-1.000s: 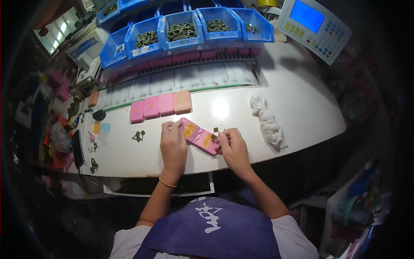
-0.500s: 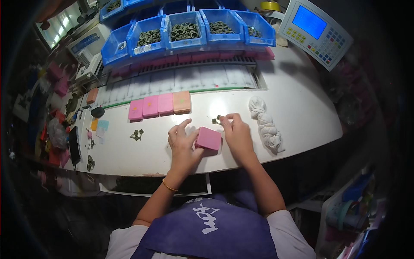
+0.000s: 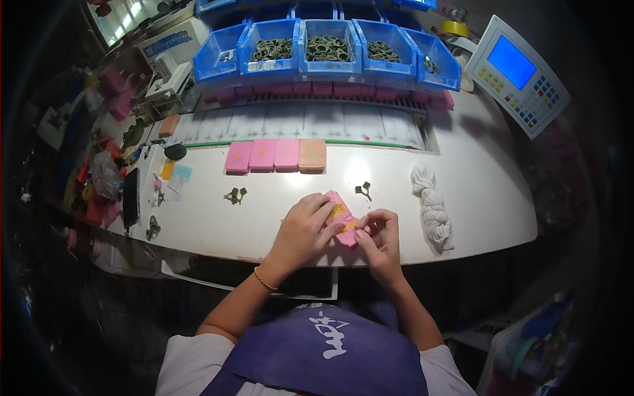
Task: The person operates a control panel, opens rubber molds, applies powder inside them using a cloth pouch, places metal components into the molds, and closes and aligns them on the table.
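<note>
Purple apron at bottom edge, forearms rising from it to worktop.

Left hand, bracelet at wrist, lies over left part of pink pad, fingers spread narrow across it, pinning it near worktop's front edge. Right hand touches pad's right end, fingertips pinched close at its lower corner; cannot tell whether anything small sits between them. Pad tilted, upper end pointing away, lower end between both hands, yellow mark showing on top.

To do this step well: keep left hand flat so pad stays put, work right fingertips only at the corner, avoid pushing pad over worktop's edge, which is very near.

Just beyond hands: small dark metal piece close to pad's far end, apart from it. Similar piece further left. White cloth bundle well right of right hand.

Further back: row of four pads, three pink and one orange, side by side touching. Left of them, dark round thing, small paper slips.

Beyond: pale ribbed tray across worktop. Behind it, blue bins in a row, holding dark metal rings. Far right: control panel with blue screen, tilted. Yellow tape roll behind bins. Left side cluttered, blurred, too dark to tell.
</note>
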A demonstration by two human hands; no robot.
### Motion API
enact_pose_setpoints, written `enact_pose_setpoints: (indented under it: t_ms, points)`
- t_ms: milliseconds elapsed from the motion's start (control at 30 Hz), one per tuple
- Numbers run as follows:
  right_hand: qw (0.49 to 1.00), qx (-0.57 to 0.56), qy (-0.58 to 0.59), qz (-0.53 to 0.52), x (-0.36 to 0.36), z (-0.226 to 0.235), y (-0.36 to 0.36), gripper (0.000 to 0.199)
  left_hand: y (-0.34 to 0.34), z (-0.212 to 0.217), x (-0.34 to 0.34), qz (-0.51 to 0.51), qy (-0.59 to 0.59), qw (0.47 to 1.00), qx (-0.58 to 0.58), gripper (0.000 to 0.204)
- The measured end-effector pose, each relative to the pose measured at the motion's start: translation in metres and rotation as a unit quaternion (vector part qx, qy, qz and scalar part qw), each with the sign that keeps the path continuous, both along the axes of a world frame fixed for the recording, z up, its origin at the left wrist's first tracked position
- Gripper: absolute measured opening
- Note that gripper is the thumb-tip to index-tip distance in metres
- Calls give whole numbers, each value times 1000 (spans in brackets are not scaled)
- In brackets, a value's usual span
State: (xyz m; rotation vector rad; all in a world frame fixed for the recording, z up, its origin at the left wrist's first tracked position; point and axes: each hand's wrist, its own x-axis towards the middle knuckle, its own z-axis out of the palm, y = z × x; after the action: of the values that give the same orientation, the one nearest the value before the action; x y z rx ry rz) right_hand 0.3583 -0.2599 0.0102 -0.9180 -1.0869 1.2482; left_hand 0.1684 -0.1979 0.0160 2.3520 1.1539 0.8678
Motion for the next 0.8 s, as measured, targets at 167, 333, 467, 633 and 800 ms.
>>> enact_pose_setpoints:
  t_ms: [167, 333, 467, 633, 800]
  points:
    - [916, 126, -380, -23, 15, 0, -21, 77, -13, 6, 0, -65, 50, 993, -87, 112]
    - [933, 67, -342, 90, 44, 13, -6, 82, -22, 1, 12, -14, 88, 994, -64, 129]
    - [712, 108, -649, -245, 92, 36, 35, 56, -23, 0, 14, -8, 69, 996, -49, 129]
    - [731, 85, -650, -186, 109, 29, 49, 51, -11, 0, 10, -5, 12, 998, -64, 132]
    - [758, 347, -547, -72, 38, 56, 11, 53, 2, -4, 3, 6, 37, 998, -45, 134]
